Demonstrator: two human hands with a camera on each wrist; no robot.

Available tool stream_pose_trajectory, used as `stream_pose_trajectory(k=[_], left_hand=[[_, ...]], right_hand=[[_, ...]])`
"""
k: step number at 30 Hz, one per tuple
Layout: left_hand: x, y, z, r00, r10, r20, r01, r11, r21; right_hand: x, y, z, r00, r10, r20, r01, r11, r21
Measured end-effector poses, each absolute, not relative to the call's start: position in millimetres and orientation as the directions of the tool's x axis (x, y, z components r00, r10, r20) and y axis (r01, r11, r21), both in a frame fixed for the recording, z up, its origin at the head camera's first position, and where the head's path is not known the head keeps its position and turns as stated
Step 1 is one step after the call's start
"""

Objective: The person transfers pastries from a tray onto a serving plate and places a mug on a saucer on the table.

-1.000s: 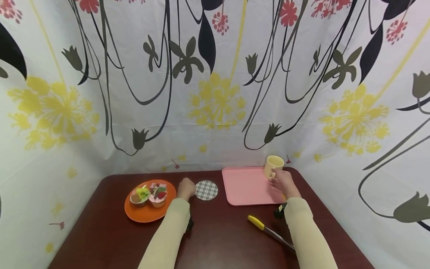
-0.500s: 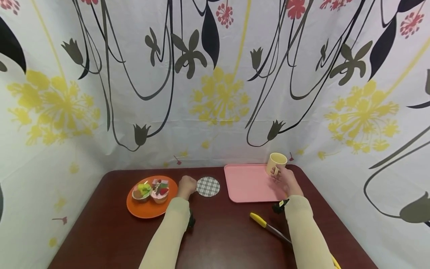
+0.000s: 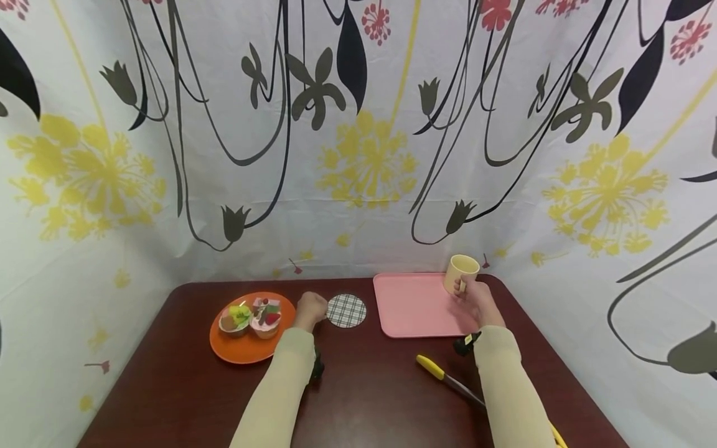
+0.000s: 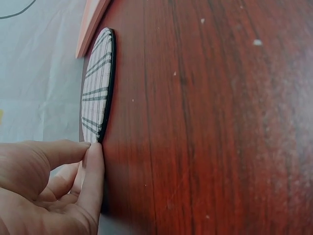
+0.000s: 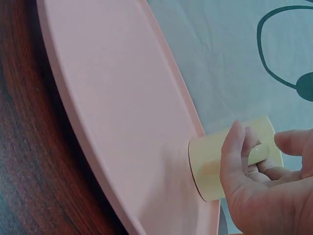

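Observation:
My left hand [image 3: 311, 311] pinches the near edge of a round checked coaster [image 3: 346, 311] between thumb and index finger. In the left wrist view the coaster [image 4: 100, 85] lies almost flat on the table, its dark underside edge showing. My right hand [image 5: 266, 188] has its fingers curled at the handle of a pale yellow mug [image 5: 210, 156], with the thumb apart from the handle. The mug [image 3: 460, 269] stands upright at the far right corner of a pink tray [image 3: 417, 311].
An orange plate [image 3: 241, 356] with two toy cupcakes [image 3: 266, 318] sits left of my left hand. A knife with a yellow handle [image 3: 430, 366] lies in front of the tray, partly hidden under my right sleeve. A patterned curtain [image 3: 358, 242] hangs close behind the table.
The head view has shifted slightly. My right fingers have moved a little closer in at the mug's handle. Coaster and left hand look the same.

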State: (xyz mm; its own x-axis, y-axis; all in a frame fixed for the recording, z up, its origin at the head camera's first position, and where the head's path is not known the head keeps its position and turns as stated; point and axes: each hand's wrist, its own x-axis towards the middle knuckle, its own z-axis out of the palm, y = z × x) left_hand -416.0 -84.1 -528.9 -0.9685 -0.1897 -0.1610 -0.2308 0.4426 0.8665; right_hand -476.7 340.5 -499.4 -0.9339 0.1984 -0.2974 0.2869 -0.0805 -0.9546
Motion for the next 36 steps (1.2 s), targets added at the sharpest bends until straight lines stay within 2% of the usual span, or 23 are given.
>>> stream_pose_trajectory(k=[3, 9, 19, 28, 36], left_hand=[[-414.9, -84.3, -527.1, -0.973, -0.178, -0.148, -0.215, 0.457, 0.863], [-412.9, -84.0, -530.5, -0.974, -0.175, -0.141, -0.210, 0.479, 0.853], [-413.3, -88.7, -531.1, -0.972, -0.163, -0.171, -0.232, 0.517, 0.824], [-420.7, -87.9, -532.0, -0.971, -0.162, -0.174, -0.233, 0.493, 0.839], [-422.7, -86.5, -530.0, -0.970, -0.150, -0.193, -0.241, 0.459, 0.855]], right_hand=[[-477.3, 338.1, -499.5, -0.940, 0.204, -0.275, 0.267, -0.067, -0.961], [-475.4, 338.2, -504.5, -0.938, 0.246, -0.245, 0.266, 0.057, -0.962], [-467.7, 330.2, -500.4, -0.950, 0.193, -0.246, 0.252, 0.011, -0.968], [-466.6, 323.1, -489.1, -0.963, 0.150, -0.224, 0.227, 0.007, -0.974], [-463.7, 314.9, -479.5, -0.978, 0.096, -0.188, 0.194, 0.055, -0.980]])
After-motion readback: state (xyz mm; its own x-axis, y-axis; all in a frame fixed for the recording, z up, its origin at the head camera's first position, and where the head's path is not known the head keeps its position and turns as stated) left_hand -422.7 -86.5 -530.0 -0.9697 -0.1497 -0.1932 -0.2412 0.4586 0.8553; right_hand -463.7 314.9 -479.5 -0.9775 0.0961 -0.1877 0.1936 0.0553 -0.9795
